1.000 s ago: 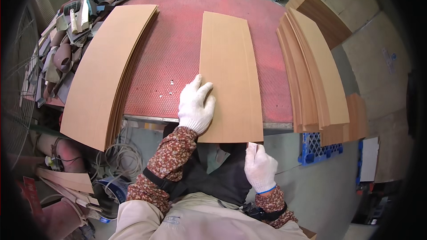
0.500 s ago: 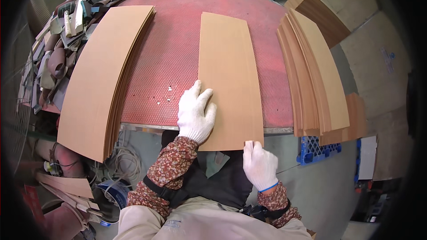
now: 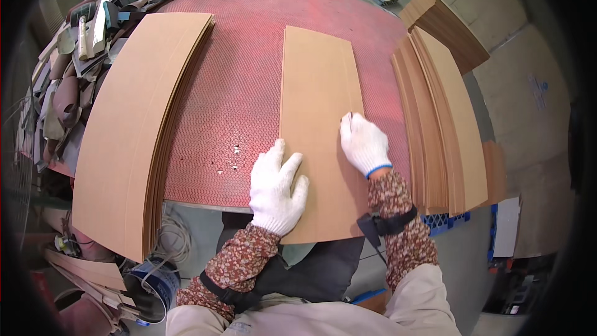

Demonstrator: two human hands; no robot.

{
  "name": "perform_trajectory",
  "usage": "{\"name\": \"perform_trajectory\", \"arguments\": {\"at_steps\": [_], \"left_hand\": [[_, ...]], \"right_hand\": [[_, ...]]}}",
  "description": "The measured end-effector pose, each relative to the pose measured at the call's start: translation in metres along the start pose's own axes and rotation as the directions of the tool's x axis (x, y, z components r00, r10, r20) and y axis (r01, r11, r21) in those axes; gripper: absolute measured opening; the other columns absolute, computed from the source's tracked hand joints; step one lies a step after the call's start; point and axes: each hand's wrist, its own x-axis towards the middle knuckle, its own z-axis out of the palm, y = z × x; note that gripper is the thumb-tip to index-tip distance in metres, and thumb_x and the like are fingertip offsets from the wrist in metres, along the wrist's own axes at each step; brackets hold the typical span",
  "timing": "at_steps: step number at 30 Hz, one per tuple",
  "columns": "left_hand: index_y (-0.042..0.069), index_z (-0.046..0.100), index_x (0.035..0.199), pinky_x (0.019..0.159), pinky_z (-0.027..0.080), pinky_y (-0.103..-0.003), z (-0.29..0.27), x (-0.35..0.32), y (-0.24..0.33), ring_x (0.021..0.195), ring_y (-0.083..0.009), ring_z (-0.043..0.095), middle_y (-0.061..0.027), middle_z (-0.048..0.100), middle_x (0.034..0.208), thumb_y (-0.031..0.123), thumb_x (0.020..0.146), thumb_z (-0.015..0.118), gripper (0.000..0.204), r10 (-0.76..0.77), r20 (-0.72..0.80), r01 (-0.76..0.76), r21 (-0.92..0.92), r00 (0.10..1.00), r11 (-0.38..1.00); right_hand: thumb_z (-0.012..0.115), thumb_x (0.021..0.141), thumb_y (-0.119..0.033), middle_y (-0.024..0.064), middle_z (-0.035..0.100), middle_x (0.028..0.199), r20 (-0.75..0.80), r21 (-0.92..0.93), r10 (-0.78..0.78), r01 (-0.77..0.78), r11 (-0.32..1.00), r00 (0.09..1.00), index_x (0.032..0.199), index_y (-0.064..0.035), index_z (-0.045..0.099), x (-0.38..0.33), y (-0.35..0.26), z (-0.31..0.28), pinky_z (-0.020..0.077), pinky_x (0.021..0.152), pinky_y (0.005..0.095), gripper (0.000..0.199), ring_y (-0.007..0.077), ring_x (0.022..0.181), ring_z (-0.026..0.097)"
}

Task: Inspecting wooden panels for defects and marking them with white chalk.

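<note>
A long light-brown wooden board (image 3: 318,87) lies on the red mesh-covered table top, its near end jutting past the table edge towards me. My left hand (image 3: 275,190), in a white knit glove, rests with spread fingers over the board's left edge. My right hand (image 3: 364,143), gloved the same way with a blue cuff, is closed in a pinch at the board's right edge, about midway along. Only a sliver of a small thin folded piece (image 3: 350,114) shows at its fingertips; the glove hides the rest.
Stacked boards (image 3: 140,124) stand along the left, and another stack (image 3: 444,124) fills the right. Beyond the left stack is a heap of abrasive-looking sheets and rolls (image 3: 65,96). A blue bucket (image 3: 163,283) and coiled hose (image 3: 174,239) are on the floor.
My right hand has gone from the board's near right corner up along its right edge, still pinched. The left hand stays on the left edge. The whole view has shifted slightly.
</note>
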Motion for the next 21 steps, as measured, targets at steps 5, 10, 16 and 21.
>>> {"name": "perform_trajectory", "arguments": {"at_steps": [5,10,16,21], "left_hand": [[0.002,0.071,0.129,0.121,0.039,-0.056,-0.003,0.002,0.001,0.136,-0.0481,0.055,-0.0308,0.055,0.152,0.011,0.083,0.079,0.048,0.008,0.026,-0.008,-0.008,1.0,1.0],[0.004,0.068,0.132,0.119,0.039,-0.06,-0.006,-0.002,0.001,0.136,-0.0486,0.055,-0.0316,0.054,0.153,0.012,0.08,0.082,0.055,0.014,0.035,-0.013,-0.038,0.999,0.999],[0.005,0.069,0.132,0.118,0.04,-0.06,-0.012,0.002,0.007,0.135,-0.049,0.056,-0.0324,0.055,0.151,0.013,0.076,0.084,0.059,-0.012,0.084,0.018,-0.066,0.996,0.998],[0.005,0.07,0.131,0.117,0.041,-0.06,-0.021,0.001,0.007,0.136,-0.0479,0.055,-0.0314,0.055,0.149,0.019,0.08,0.081,0.053,-0.03,0.138,0.039,-0.061,0.99,0.997]], "right_hand": [[0.044,0.11,-0.036,0.0261,0.078,0.096,0.065,-0.013,0.069,-0.068,0.998,0.996,0.105,-0.0012,0.07,0.086,0.009,0.014,0.0607,0.076,0.0592,0.043,0.0463,0.088,0.076],[0.043,0.11,-0.038,0.0272,0.076,0.114,0.114,0.017,0.125,-0.128,0.992,0.986,0.118,-0.0021,0.073,0.153,0.009,0.018,0.0569,0.095,0.0595,0.048,0.0471,0.108,0.073],[0.041,0.109,-0.038,0.0272,0.074,0.121,0.149,0.004,0.15,-0.152,0.988,0.977,0.121,-0.0012,0.072,0.22,0.029,0.032,0.0546,0.1,0.0596,0.049,0.0481,0.114,0.071],[0.043,0.107,-0.038,0.027,0.073,0.124,0.161,0.007,0.136,-0.139,0.99,0.978,0.121,-0.0011,0.073,0.259,0.029,0.039,0.0539,0.102,0.0581,0.049,0.0475,0.117,0.069]]}}
